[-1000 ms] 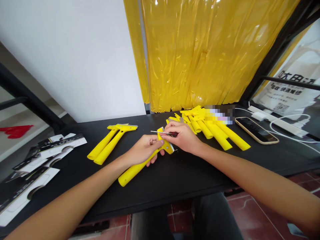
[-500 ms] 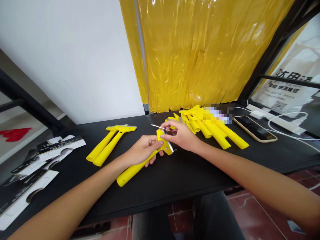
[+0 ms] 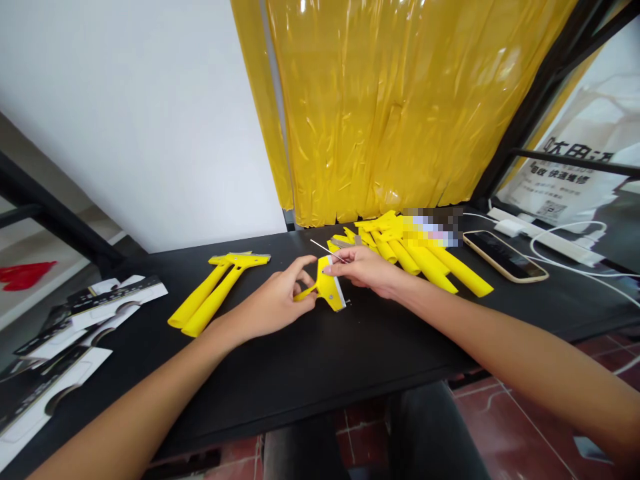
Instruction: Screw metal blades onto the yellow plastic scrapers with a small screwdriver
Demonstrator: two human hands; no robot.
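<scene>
A yellow scraper [image 3: 327, 290] with a pale metal edge is held over the black table. My left hand [image 3: 280, 293] closes round its neck, hiding most of the handle; thumb and forefinger stand a little apart. My right hand [image 3: 367, 268] grips a screwdriver [image 3: 324, 249], its thin shaft pointing up and left, while the thumb rests by the scraper head's upper corner. Two more yellow scrapers [image 3: 215, 293] lie side by side at the left. Beyond my right hand is a pile of several yellow scraper parts [image 3: 423, 260]. A tiny bright piece lies close to the scraper's edge.
Black and white printed cards [image 3: 95, 320] spread over the table's left end. A phone [image 3: 505, 257] lies at the right, near white cables and a power strip [image 3: 545, 237]. Yellow plastic strips [image 3: 400, 107] hang behind the table [image 3: 300, 387], between black frame posts.
The scraper has turned, so its long handle has gone from sight beneath my left hand. My left hand's fingers have loosened and shifted. The screwdriver has swung slightly with my right hand.
</scene>
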